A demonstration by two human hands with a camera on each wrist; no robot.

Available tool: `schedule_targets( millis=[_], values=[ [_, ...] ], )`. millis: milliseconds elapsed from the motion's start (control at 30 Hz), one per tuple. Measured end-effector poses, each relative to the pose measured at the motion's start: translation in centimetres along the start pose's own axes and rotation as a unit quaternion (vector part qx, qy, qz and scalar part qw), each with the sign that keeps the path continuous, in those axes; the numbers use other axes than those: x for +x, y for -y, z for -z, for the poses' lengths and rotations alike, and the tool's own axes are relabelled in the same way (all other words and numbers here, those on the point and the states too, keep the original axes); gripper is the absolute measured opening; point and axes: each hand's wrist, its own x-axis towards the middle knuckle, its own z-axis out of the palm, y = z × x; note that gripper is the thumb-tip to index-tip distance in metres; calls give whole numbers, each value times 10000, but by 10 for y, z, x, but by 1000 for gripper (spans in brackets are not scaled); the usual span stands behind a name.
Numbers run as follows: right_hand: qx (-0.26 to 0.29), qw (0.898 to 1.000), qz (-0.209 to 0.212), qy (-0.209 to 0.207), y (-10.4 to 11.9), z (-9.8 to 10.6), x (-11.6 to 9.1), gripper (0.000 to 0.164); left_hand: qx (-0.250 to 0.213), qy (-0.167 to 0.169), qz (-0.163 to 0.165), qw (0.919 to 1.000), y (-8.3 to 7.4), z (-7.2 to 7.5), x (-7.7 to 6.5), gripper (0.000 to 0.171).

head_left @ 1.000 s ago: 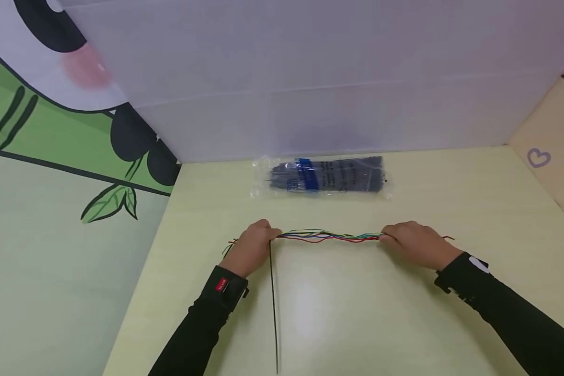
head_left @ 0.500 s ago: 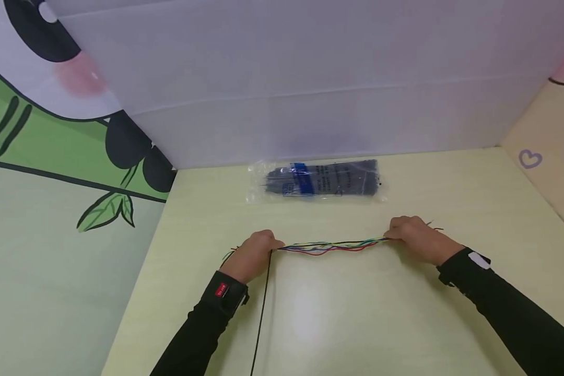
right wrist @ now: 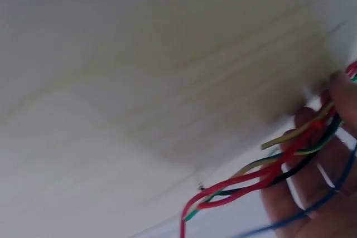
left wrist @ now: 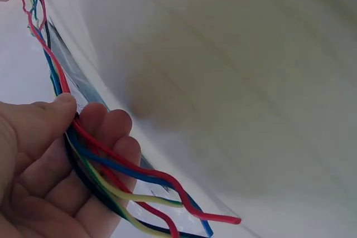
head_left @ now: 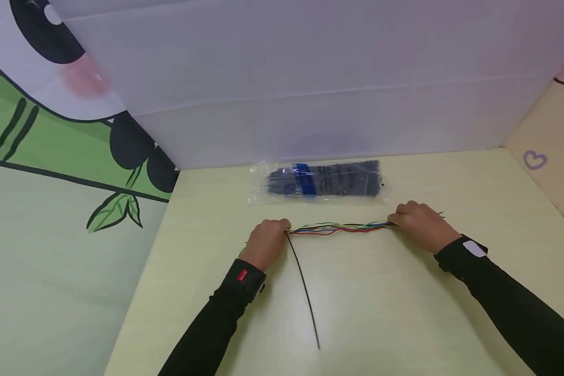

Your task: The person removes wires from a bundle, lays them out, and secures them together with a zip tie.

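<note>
Wires in red, blue, black, green and yellow form a loose bundle (head_left: 340, 227) that spans between my two hands, close over the table. My left hand (head_left: 266, 244) pinches its left end between thumb and fingers; in the left wrist view the loose wire ends (left wrist: 162, 179) fan out past the fingers. From that same grip a thin black cable tie (head_left: 305, 287) trails toward the front of the table. My right hand (head_left: 423, 227) pinches the bundle's right end, and the right wrist view has cut wire ends (right wrist: 240, 185) spreading out across the fingers.
Behind the bundle lies a clear plastic bag (head_left: 343, 178) of dark cable ties with a blue band. The pale table (head_left: 404, 324) meets a white back wall (head_left: 310, 120), with a green cartoon panel (head_left: 75, 141) at the left and a beige side wall (head_left: 556, 151) at the right.
My left hand has shifted right and a little forward, still pinching the bundle. The black tie's free end has swung to the right. My right hand has risen slightly.
</note>
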Motion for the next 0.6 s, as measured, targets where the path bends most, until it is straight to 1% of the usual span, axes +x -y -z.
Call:
schedule_targets(
  millis=[100,167,200,233,300,367,433,500,533,600],
  values=[
    [-11,9987,-452,253,15,8,5,16,-206,-43,153,9997,-1,3,-2,13],
    [-50,9984,-530,198,30,15,13,16,-315,-56,188,9993,-2,4,-2,13],
    [-34,9988,-466,111,40,17,20,16,-373,-44,195,9991,-2,6,-3,13],
    [18,9994,-332,-38,52,20,27,16,-420,-28,186,9989,-3,7,-3,14],
    [226,9985,131,-483,78,23,44,20,-525,0,151,9985,-3,8,-4,15],
    [562,9918,648,-944,105,25,62,26,-612,20,121,9980,-3,9,-4,15],
    [848,9829,1001,-1292,129,26,76,33,-679,12,86,9977,-3,10,-5,14],
    [990,9750,1134,-1632,148,25,87,37,-756,-5,38,9971,-4,10,-5,12],
    [1057,9721,1090,-1789,155,25,91,34,-782,-7,15,9969,-4,10,-5,11],
    [1228,9687,776,-2011,164,24,96,28,-819,-29,-27,9966,-5,9,-5,7]
  ],
)
